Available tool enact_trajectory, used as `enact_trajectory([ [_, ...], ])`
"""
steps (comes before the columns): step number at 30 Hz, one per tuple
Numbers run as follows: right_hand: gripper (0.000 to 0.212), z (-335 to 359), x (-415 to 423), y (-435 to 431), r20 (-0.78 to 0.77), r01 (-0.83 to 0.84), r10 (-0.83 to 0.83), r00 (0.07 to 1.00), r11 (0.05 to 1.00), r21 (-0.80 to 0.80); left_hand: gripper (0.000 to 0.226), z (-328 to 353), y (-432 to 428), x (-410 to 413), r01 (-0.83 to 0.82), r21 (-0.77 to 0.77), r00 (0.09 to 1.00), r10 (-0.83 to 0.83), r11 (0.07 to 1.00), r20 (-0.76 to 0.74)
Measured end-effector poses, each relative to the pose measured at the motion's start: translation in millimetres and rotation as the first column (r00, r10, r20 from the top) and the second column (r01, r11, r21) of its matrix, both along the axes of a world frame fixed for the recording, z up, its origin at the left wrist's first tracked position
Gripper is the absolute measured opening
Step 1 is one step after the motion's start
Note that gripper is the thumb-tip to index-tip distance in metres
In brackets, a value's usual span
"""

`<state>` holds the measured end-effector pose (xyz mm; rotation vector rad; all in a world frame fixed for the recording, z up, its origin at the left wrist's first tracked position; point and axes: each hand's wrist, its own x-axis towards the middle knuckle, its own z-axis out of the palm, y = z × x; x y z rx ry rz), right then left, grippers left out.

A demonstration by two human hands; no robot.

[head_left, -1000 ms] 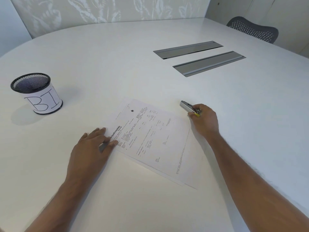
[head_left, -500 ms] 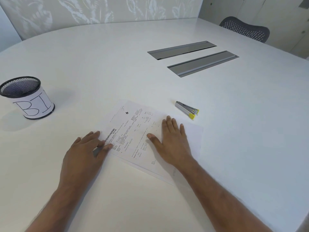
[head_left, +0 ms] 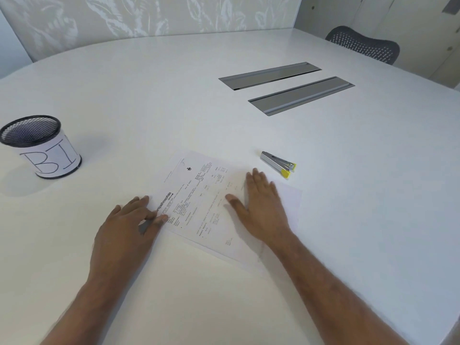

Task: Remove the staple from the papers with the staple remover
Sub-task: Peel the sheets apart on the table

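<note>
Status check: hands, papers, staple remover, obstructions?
Both hands open: left hand fingertips on the papers' left edge, right hand flat on them. Staple remover lies untouched on the table beyond the right hand. Nothing between.

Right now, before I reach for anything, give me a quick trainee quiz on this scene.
1. True or false: the right hand grips the staple remover.
2. Where does the staple remover lie? A) on the papers; B) on the table, beyond the right hand's fingers; C) in the mesh cup.
3. What letters are written on the mesh cup's label?
Key: 1. False, the right hand lies flat on the papers. 2. B. 3. BI.
</note>
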<state>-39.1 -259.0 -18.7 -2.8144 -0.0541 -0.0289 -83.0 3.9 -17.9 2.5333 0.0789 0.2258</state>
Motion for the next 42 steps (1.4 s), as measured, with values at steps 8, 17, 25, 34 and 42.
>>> enact_trajectory([
  [8,0.083,-4,9,43,-0.036,-0.162,0.16,0.987,0.983,-0.081,0.016,1,1,0,0.021,0.003,1.0,-0.021,1.0,-0.01],
  [17,0.066,-11,-3,95,-0.013,-0.434,0.435,0.9,0.895,-0.1,0.014,0,1,2,0.027,0.022,1.0,-0.027,0.999,0.004],
  [25,0.063,3,48,89,0.004,-0.333,0.334,0.943,0.942,-0.043,0.015,-1,2,1,0.023,-0.005,1.0,-0.023,1.0,0.004],
  [34,0.03,9,101,92,0.144,-0.199,0.184,0.972,0.975,0.098,0.019,-4,3,2,0.025,0.006,0.999,-0.025,1.0,0.019],
  [42,0.011,21,126,94,0.013,-0.148,0.15,0.989,0.952,0.268,0.016,2,2,4,0.0,0.053,1.0,-0.002,0.999,0.026],
])
